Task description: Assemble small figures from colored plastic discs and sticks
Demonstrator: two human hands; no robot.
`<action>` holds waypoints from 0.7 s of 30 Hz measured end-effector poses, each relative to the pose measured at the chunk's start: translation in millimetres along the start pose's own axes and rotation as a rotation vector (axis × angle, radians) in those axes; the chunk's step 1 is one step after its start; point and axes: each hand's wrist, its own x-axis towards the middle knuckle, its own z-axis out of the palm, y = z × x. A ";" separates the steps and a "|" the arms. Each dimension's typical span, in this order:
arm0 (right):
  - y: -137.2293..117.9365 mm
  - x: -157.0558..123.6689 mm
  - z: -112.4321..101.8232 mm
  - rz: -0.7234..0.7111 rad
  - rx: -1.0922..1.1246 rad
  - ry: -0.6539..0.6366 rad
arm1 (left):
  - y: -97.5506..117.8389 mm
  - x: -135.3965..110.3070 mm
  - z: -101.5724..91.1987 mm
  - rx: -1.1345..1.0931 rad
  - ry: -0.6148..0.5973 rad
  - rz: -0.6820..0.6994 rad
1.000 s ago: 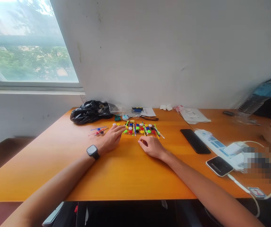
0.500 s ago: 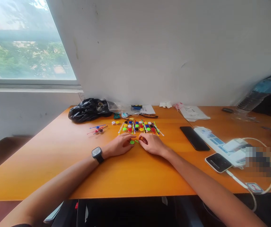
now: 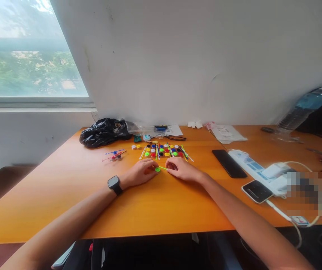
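Observation:
My left hand (image 3: 141,172), with a smartwatch (image 3: 114,184) on its wrist, has its fingers closed on a small round green disc (image 3: 157,170). My right hand (image 3: 182,169) pinches a thin green stick (image 3: 163,168) that points left towards the disc. At this size I cannot tell whether stick and disc touch. Just beyond both hands lie coloured discs (image 3: 153,154) in rows, with bundles of coloured sticks (image 3: 189,154) among them. Left of these, joined blue, red and black pieces (image 3: 115,154) rest on the table.
A black plastic bag (image 3: 101,133) sits at the back left of the wooden table (image 3: 116,221). To the right lie a black phone (image 3: 229,163), a white power strip (image 3: 250,165) and a white-edged device (image 3: 256,191) on a cable. A large water bottle (image 3: 304,108) leans at the far right.
My right hand has shifted slightly right, and more of the green stick shows between the hands. The left hand stays by the green disc. The camera view has moved slightly.

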 end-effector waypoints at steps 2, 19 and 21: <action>-1.0 0.7 3.3 -0.022 -0.034 0.029 | 1.2 0.7 -1.1 -0.018 -0.005 0.017; -9.1 6.9 28.2 -0.069 -0.134 0.217 | 16.3 4.3 10.3 0.133 -0.038 0.092; -8.9 7.5 28.7 -0.072 -0.108 0.239 | 17.0 5.1 11.8 0.160 -0.031 0.083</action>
